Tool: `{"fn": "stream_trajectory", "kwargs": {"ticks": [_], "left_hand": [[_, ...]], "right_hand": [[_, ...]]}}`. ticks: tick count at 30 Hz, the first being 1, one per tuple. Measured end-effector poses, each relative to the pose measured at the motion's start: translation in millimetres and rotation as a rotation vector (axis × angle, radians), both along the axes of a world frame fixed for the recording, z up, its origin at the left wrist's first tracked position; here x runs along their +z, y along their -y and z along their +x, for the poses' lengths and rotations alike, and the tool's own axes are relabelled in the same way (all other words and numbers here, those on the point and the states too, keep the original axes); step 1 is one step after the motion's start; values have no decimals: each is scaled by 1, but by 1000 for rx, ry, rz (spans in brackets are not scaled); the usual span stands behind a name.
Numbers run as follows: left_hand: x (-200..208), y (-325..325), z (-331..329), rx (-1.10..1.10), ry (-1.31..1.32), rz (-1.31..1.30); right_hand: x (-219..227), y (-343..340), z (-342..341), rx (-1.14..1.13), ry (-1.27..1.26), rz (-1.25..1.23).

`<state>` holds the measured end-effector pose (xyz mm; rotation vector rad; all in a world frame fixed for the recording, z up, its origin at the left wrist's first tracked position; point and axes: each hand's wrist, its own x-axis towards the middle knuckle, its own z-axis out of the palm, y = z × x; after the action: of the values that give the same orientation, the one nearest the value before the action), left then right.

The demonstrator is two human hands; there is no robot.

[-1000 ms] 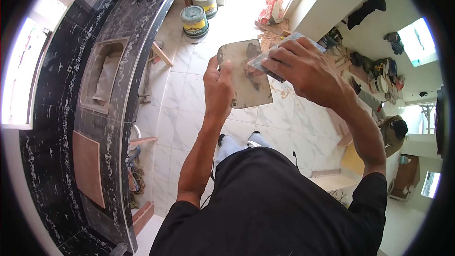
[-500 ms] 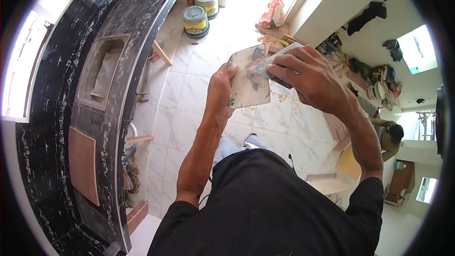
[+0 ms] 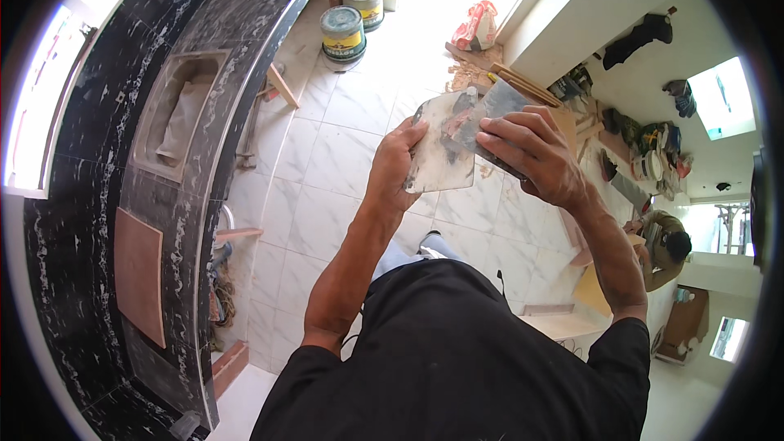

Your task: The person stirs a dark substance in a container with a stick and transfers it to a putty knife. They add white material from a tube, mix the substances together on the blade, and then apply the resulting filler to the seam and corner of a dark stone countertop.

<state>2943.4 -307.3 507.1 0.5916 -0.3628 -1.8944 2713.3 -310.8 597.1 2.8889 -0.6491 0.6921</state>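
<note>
My left hand (image 3: 398, 162) grips the left edge of a pale flat board (image 3: 433, 155), with the thumb over its face. Dark and reddish smears of paste (image 3: 461, 124) mark the board's right half. In my right hand (image 3: 543, 151) is a grey scraper blade (image 3: 505, 100), the fingers spread over its flat face. Its left edge meets or overlaps the board's right side at the smears. Both tools are held up in front of my body, above the tiled floor.
On the left runs a black marble counter (image 3: 192, 220) with a sink (image 3: 155, 165) and a brown panel (image 3: 139, 278). Two paint buckets (image 3: 343, 39) stand ahead, near a red-and-white bag (image 3: 475, 26) and wood strips (image 3: 523, 82). Another person (image 3: 665, 245) crouches at right.
The board has shifted slightly right. My right hand has turned the scraper, so its flat grey face now shows more. The other person has come further into view.
</note>
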Motion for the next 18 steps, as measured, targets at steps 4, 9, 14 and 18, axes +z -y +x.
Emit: {"fn": "stream_trajectory", "kwargs": {"ticks": [4, 9, 14, 18], "left_hand": [[-2, 4, 10, 23, -82, 3], [36, 9, 21, 348, 250, -311], [33, 2, 10, 810, 738, -634], [29, 0, 1, 1021, 1051, -769]], "right_hand": [[14, 6, -22, -49, -198, -55], [13, -10, -15, -256, 202, 178], [6, -48, 28, -463, 680, 561], [-10, -49, 58, -520, 819, 689]]}}
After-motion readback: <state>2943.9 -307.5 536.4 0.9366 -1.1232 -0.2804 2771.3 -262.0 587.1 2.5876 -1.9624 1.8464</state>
